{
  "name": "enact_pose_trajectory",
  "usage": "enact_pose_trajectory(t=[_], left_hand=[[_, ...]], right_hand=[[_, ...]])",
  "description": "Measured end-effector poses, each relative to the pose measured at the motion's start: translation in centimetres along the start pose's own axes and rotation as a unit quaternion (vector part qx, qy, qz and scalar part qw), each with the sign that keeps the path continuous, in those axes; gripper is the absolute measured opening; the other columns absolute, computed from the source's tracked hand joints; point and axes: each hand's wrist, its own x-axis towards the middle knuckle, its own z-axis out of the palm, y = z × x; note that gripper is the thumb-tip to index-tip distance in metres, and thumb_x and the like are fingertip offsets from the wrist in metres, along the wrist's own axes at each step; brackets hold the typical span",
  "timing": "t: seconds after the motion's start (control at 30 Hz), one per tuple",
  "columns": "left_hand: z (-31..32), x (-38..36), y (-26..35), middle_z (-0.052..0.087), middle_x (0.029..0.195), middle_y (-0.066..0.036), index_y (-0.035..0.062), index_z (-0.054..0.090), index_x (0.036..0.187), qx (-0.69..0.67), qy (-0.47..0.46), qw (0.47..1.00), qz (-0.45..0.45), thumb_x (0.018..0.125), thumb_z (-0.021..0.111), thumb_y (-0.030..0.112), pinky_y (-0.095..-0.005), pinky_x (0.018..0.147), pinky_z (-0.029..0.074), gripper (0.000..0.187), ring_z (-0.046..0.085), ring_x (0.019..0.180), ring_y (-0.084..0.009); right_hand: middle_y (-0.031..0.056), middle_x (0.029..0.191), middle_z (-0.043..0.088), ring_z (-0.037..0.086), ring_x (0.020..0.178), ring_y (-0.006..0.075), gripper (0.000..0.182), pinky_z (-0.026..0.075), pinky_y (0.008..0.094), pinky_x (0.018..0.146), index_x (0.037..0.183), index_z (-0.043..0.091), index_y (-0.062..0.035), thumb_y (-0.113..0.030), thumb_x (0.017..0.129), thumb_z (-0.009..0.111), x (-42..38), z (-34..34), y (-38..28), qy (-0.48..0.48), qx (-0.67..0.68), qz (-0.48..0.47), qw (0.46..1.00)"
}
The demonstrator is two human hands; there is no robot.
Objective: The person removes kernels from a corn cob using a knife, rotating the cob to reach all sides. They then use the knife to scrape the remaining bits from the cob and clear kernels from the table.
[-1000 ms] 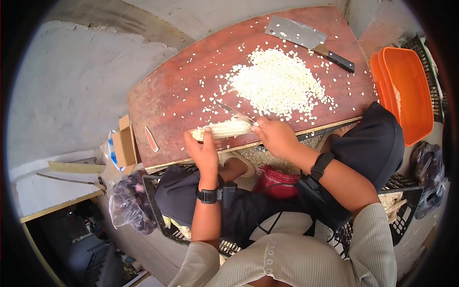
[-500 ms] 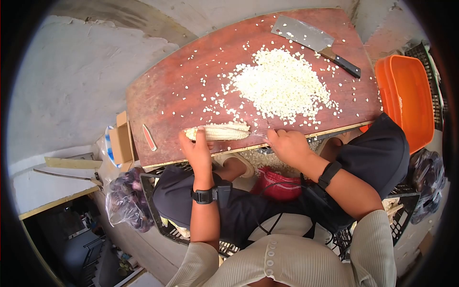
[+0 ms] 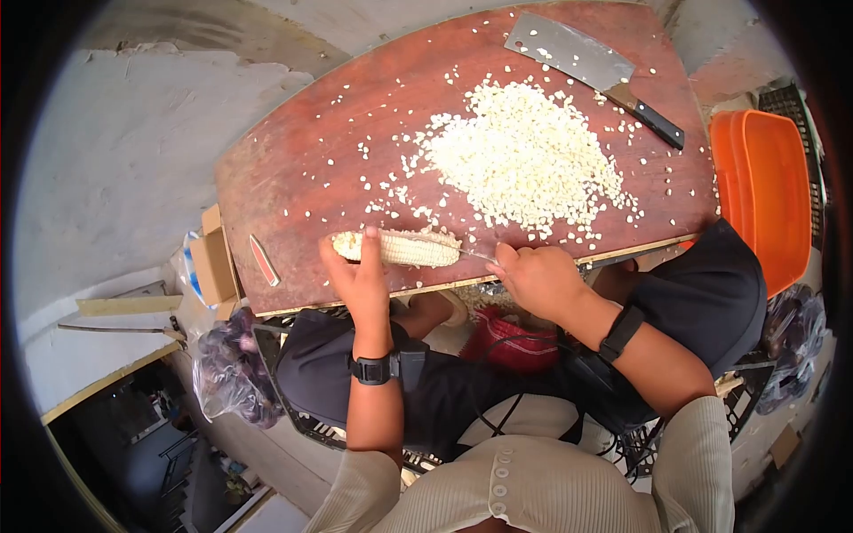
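Note:
A pale ear of corn (image 3: 413,249) lies along the front edge of the table, gripped near its left end by my left hand (image 3: 360,282), thumb on top. My right hand (image 3: 540,280) is closed around a thin metal tool (image 3: 480,257); its handle is hidden in the fist. The tool's shaft points left and meets the right end of the ear. Beyond the hands is a large heap of loose white corn kernels (image 3: 524,164), with stray kernels scattered around it.
A cleaver (image 3: 569,51) lies at the back right of the reddish table (image 3: 293,195). A red-and-white strip (image 3: 264,260) rests at its left end. Orange tubs (image 3: 773,195) stand right, a cardboard box (image 3: 216,262) left. Below are a red sack (image 3: 511,342) and a filled plastic bag (image 3: 235,373).
The camera view has shifted slightly. The ear has tilted a little, its right end lower. Both hands keep their hold, and the tool still meets the ear's right end.

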Motion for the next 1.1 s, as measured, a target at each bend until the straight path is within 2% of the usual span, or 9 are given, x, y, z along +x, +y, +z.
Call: enact_pose_trajectory(t=[0.13,0.23,0.33,0.43,0.63,0.73,0.83,0.93,1.1], left_hand=[[0.0,-0.3,-1.0,0.052,0.08,-0.002,0.0022,0.046,0.097,0.02,0.013,0.999,0.044,0.087,0.066,0.014,-0.0255,0.061,0.043,0.025,0.048,0.069,-0.0086],[0.1,-0.8,-1.1,0.053,0.083,-0.003,0.0019,0.046,0.098,0.013,0.027,0.999,0.034,0.087,0.065,0.012,-0.0272,0.068,0.043,0.024,0.05,0.075,-0.0101],[-0.3,-0.7,-2.3,0.052,0.084,0.001,0.0059,0.042,0.112,0.061,0.015,0.994,0.085,0.091,0.062,0.015,-0.0184,0.047,0.032,0.03,0.043,0.06,-0.0024],[-0.1,-1.1,-2.0,0.052,0.086,0.0,0.0045,0.042,0.111,0.043,0.024,0.996,0.072,0.091,0.062,0.015,-0.0184,0.052,0.036,0.03,0.046,0.066,-0.004],[0.3,-1.8,-0.4,0.052,0.094,-0.006,-0.0004,0.046,0.105,0.109,0.039,0.985,0.124,0.089,0.064,0.014,-0.0274,0.073,0.043,0.029,0.05,0.083,-0.0125],[0.8,-2.4,0.2,0.054,0.086,-0.009,-0.0006,0.047,0.098,0.109,0.059,0.979,0.164,0.085,0.068,0.015,-0.0325,0.071,0.044,0.029,0.052,0.077,-0.0172],[1.1,-3.0,0.6,0.054,0.087,-0.01,-0.0009,0.047,0.096,0.105,0.049,0.975,0.191,0.084,0.068,0.015,-0.0331,0.071,0.044,0.03,0.053,0.077,-0.0182],[1.2,-3.6,1.3,0.053,0.091,-0.009,-0.0017,0.048,0.102,0.123,0.025,0.972,0.199,0.086,0.066,0.013,-0.0314,0.074,0.044,0.029,0.052,0.082,-0.0153],[1.0,-3.3,1.1,0.054,0.087,-0.009,-0.002,0.048,0.101,0.132,0.044,0.971,0.195,0.084,0.067,0.013,-0.0326,0.074,0.044,0.03,0.053,0.08,-0.0171]], right_hand=[[0.0097,0.058,0.057,0.06,0.051,0.0281,0.026,0.048,0.0385,0.047,0.085,0.05,-0.0058,-0.03,0.093,0.054,-0.3,1.1,0.0,0.021,0.02,0.015,0.999],[0.0099,0.057,0.057,0.06,0.051,0.0278,0.026,0.047,0.0379,0.045,0.083,0.049,-0.0055,-0.029,0.092,0.056,-0.4,2.1,-0.7,0.039,0.037,0.042,0.998],[0.0099,0.058,0.058,0.062,0.053,0.0279,0.026,0.049,0.0385,0.046,0.083,0.049,-0.0064,-0.03,0.093,0.054,0.0,2.3,-1.3,0.028,0.039,0.053,0.997],[0.0108,0.056,0.055,0.059,0.05,0.0281,0.026,0.046,0.0386,0.045,0.082,0.048,-0.0052,-0.027,0.092,0.058,0.5,3.1,-1.7,0.072,0.056,0.048,0.995],[0.0167,0.057,0.056,0.059,0.054,0.0353,0.026,0.046,0.0442,0.048,0.084,0.048,-0.0021,-0.025,0.092,0.057,1.2,2.9,-2.7,0.042,0.107,0.109,0.987],[0.0194,0.059,0.058,0.06,0.057,0.0383,0.026,0.047,0.0472,0.05,0.085,0.048,-0.0002,-0.024,0.093,0.055,1.1,2.8,-2.9,0.035,0.13,0.127,0.983],[0.0173,0.061,0.06,0.061,0.056,0.0364,0.028,0.048,0.0464,0.051,0.086,0.05,-0.0031,-0.029,0.094,0.052,0.9,3.0,-3.1,0.034,0.133,0.143,0.98],[0.021,0.067,0.062,0.062,0.065,0.0405,0.029,0.048,0.0501,0.059,0.089,0.051,-0.0008,-0.029,0.095,0.05,0.8,2.5,-3.6,0.021,0.196,0.175,0.965],[0.0237,0.071,0.062,0.061,0.071,0.0426,0.03,0.048,0.0515,0.064,0.092,0.053,0.0008,-0.029,0.095,0.049,0.9,2.1,-3.4,0.013,0.29,0.161,0.943]])
